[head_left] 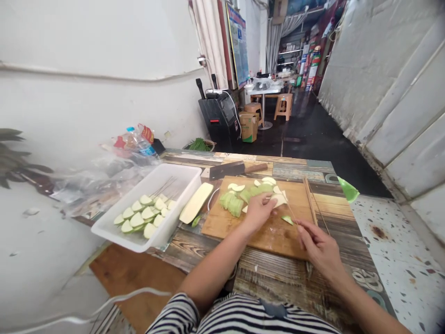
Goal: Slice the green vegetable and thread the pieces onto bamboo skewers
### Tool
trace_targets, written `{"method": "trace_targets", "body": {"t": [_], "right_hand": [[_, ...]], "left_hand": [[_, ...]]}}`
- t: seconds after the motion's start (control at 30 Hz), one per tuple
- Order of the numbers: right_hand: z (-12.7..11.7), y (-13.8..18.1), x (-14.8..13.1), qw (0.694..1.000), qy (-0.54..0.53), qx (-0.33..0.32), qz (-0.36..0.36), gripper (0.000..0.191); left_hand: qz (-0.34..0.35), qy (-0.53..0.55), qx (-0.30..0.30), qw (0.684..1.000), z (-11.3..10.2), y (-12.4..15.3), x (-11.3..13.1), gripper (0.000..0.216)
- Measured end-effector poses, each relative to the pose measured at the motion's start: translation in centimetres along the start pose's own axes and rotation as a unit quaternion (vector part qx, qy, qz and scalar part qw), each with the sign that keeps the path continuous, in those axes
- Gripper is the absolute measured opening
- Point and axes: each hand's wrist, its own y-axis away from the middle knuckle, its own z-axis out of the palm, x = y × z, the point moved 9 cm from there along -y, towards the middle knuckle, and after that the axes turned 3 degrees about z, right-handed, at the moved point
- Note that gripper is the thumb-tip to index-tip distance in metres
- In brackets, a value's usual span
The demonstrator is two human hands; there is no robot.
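Observation:
Over a wooden cutting board (217, 229), my left hand (259, 211) pinches a pale squash slice (279, 199). My right hand (319, 245) grips a thin wooden skewer (292, 212) by its near end; the skewer's far end reaches the slice, though I cannot tell how far it goes in. Cut green-skinned squash slices (231, 204) lie overlapped on the board to the left of my left hand. Between my hands lies a small green-edged offcut (287, 220). Several loose skewers (309, 199) rest along the board's right side.
Left of the board, a white plastic tray (120, 242) holds skewered squash slices (139, 217). A cut squash piece (195, 202) lies between tray and board. Behind the board is a cleaver (227, 170). Plastic bags (93, 185) and a bottle (144, 144) crowd the wall side.

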Motion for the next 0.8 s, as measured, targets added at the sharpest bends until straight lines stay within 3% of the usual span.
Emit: {"method": "trace_targets", "body": {"t": [0.1,0.2,0.6,0.8], "right_hand": [[0.8,0.7,-0.7,0.999,0.024,-0.03,0.005,0.038],[1.2,1.3,-1.2,0.998,0.043,-0.039,-0.004,0.037],[1.4,1.6,-1.7,0.997,0.052,-0.059,0.006,0.036],[1.4,1.5,-1.5,0.997,0.045,-0.055,0.009,0.036]], "left_hand": [[-0.081,0.161,0.04,0.983,-0.4,0.3,-0.5,0.014],[-0.11,0.23,0.053,0.965,-1.1,0.4,-0.6,0.012],[-0.111,0.257,0.084,0.956,-3.0,0.0,-0.6,0.012],[-0.105,0.247,0.066,0.961,-3.1,-0.3,-0.7,0.013]]}}
